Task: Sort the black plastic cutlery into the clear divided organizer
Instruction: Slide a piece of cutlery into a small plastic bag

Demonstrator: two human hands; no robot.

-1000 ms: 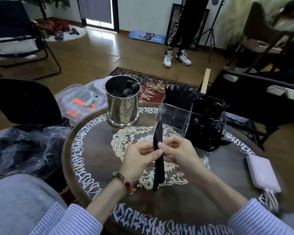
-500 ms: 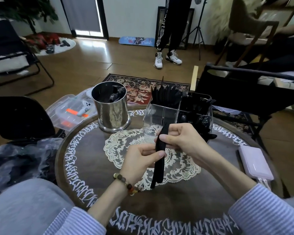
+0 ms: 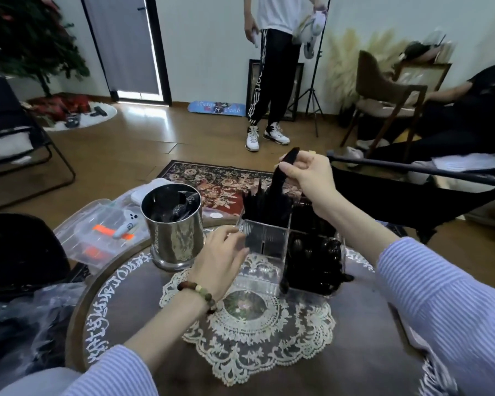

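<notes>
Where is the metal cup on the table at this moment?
In the head view the metal cup stands on the left part of the round table, just left of the clear organizer and of the left hand.

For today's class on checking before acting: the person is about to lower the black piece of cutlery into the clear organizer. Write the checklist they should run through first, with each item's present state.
1. Right hand pinches the black piece of cutlery firmly: ok.
2. Piece hangs over the back left compartment, above the black cutlery already standing there: ok.
3. Type of the held piece matches that compartment: cannot tell, it is blurred.
4. Left hand steadies the clear organizer: ok, its fingers reach the near left wall.
5. Room left in that compartment: cannot tell, it looks crowded.
6. Organizer sits flat on the table: ok.
</notes>
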